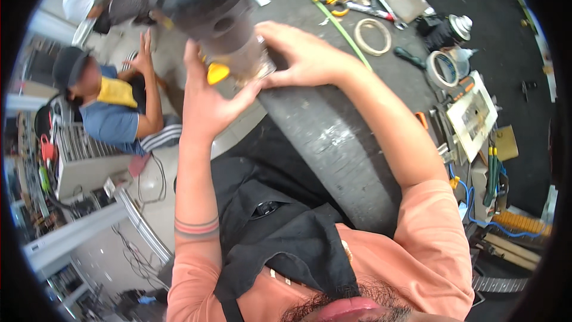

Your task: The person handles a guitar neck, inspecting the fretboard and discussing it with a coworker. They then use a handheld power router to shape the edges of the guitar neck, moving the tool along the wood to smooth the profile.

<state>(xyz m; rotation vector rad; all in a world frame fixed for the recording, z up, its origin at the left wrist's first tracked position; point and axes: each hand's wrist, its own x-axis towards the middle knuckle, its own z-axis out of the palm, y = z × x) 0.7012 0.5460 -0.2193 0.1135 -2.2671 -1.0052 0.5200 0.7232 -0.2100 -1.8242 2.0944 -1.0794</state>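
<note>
Both my hands are around a blurred black and dark grey cylindrical device (pixel 223 24) with a see-through lower section and yellow parts; its exact kind I cannot make out. On its left side, my left hand (pixel 208 98) has the fingers up along the body, next to a yellow tab (pixel 217 73). From the right, my right hand (pixel 301 56) curls round the clear section. The two thumbs come close together at the near lower end. The device is above the edge of the dark workbench (pixel 333 137), and its far side hides some fingers.
Pliers and wrenches (pixel 381 9) lie at the bench's far side, by a green strip (pixel 333 21). Tape rolls (pixel 373 37), a spray can (pixel 459 27), and a pale square plate (pixel 473 116) are to the right. Another person (pixel 116 104) sits at the left.
</note>
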